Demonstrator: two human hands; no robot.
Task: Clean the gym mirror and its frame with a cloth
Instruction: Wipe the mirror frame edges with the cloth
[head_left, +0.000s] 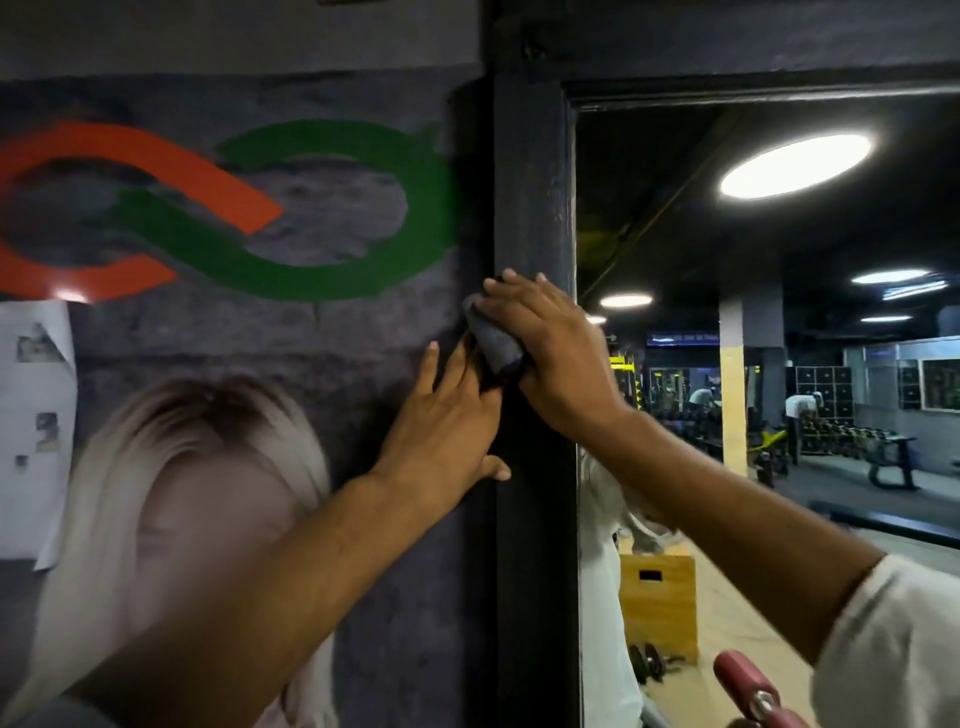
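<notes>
The mirror (769, 364) fills the right half of the head view and reflects the gym. Its dark vertical frame (535, 176) runs down the middle, with the top frame bar (753, 91) above the glass. A dark bunched cloth (496, 343) is pressed against the left edge of the vertical frame. My right hand (550, 343) covers the cloth and grips it. My left hand (447, 421) lies flat on the wall just left of the frame, fingers spread, its fingertips touching the cloth's lower end.
The grey wall (311, 62) left of the frame carries a painted orange and green loop logo (234, 213), a poster of a person with blond hair (182, 467) and a peeling paper sheet (34, 415). A reddish padded roller (748, 686) sits at the bottom right.
</notes>
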